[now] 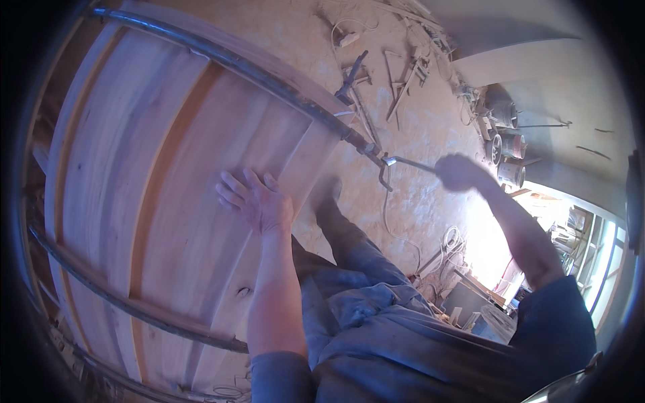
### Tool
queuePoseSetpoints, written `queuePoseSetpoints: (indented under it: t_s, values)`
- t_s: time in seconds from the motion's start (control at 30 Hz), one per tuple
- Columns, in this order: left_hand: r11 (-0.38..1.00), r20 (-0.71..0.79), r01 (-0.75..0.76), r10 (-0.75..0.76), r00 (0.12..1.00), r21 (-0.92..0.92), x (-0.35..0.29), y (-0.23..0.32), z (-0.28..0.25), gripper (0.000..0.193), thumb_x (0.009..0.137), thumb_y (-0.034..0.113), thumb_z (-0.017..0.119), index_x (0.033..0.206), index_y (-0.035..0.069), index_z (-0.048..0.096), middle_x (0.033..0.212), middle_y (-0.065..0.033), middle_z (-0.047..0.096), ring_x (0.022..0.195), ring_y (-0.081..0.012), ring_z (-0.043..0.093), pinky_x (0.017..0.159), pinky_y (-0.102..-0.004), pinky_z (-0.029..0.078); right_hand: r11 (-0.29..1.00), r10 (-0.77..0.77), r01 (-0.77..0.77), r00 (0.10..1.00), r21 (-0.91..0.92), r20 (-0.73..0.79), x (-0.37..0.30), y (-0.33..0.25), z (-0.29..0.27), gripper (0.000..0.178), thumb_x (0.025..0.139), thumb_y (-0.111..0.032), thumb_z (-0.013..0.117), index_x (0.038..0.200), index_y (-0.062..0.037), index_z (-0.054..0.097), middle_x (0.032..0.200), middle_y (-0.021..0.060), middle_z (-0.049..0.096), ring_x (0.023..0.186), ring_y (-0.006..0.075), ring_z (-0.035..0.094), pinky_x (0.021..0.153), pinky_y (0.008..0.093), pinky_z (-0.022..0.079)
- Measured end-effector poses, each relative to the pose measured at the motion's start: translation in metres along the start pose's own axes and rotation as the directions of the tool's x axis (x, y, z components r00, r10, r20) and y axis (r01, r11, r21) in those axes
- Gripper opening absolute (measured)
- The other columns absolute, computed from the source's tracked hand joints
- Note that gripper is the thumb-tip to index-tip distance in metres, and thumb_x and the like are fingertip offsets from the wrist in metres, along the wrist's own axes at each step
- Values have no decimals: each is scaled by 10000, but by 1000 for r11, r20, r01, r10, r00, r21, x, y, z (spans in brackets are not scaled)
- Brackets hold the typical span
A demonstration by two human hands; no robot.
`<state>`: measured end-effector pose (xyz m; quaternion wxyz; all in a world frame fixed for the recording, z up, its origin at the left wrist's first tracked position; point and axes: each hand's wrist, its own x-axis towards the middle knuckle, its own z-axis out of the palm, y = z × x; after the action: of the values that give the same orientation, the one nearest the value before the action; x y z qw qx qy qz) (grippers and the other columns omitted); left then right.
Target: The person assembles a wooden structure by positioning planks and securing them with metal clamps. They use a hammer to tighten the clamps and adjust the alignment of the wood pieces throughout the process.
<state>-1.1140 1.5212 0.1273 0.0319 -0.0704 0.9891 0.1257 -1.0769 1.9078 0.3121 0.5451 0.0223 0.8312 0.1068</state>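
My left hand [259,205] lies with fingers apart on a large wooden panel [201,174] made of boards side by side. A long metal pipe clamp [269,80] crosses the panel's far side, and a bent crank handle [384,180] hangs at its right end. Closed around a straight-handled tool [418,164], my right hand [463,172] is out to the right. The tool's bright end meets or overlaps the clamp's end by the crank; its exact kind is unclear. A second pipe clamp [134,302] runs across the panel's near side.
My legs [349,242] stand beside the panel's right edge. Loose clamps and bars [403,80] lie on the dusty floor [416,201]. Coiled cord [453,238] and a grey bin [470,299] are at right. Buckets [514,148] line the wall.
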Motion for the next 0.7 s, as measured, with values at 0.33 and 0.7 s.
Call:
queuePoseSetpoints:
  t_s: [0.33,0.7]
  values:
    - [998,1,-39,39,999,39,-6,4,0,499,1042,403,510,1394,55,569,1613,-269,279,1499,-494,214,1217,-618,199,-12,-154,-264,953,965,259,-32,-28,3,105,938,-96,607,848,-43,614,639,20,532,442,136,485,392,306,412]
    - [979,98,-131,117,988,155,-11,5,2,502,1035,409,507,1377,53,597,1582,-260,347,1482,-492,264,1213,-621,209,-236,659,333,745,913,-102,54,-270,188,146,968,-137,627,914,-31,541,669,68,574,583,207,587,566,357,486]
